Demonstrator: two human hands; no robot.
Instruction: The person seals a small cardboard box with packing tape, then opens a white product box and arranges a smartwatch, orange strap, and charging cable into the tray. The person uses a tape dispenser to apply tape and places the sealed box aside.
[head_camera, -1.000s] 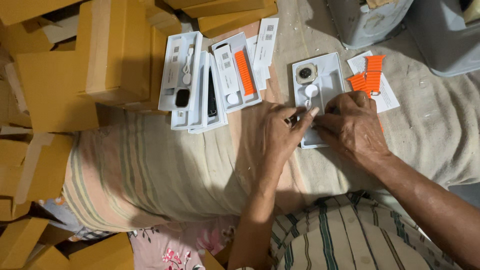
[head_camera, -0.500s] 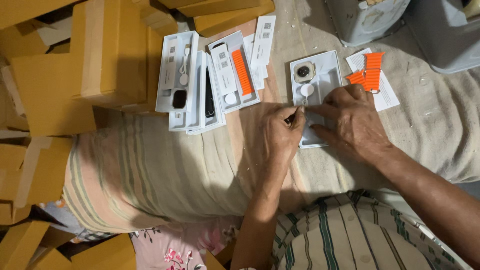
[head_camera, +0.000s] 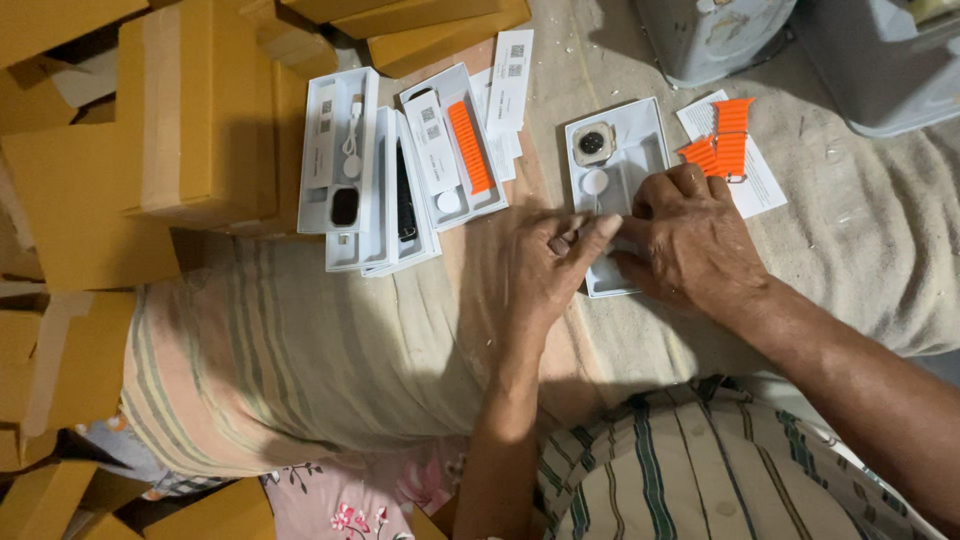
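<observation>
Cardboard boxes (head_camera: 190, 110) stack at left, filled trays (head_camera: 395, 175) beside them. The left hand (head_camera: 545, 265) pinches something small at the white tray (head_camera: 640, 135) — the right hand (head_camera: 690, 240) presses it flat, steadying it on the cloth.

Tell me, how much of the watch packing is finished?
Looks done: several white trays lie stacked at left, one showing an orange strap. In hand: the left hand and right hand both rest on an open white tray that already holds a watch face and a round white disc. Probably left: the loose orange strap pieces lie outside it on a paper sheet.
</observation>
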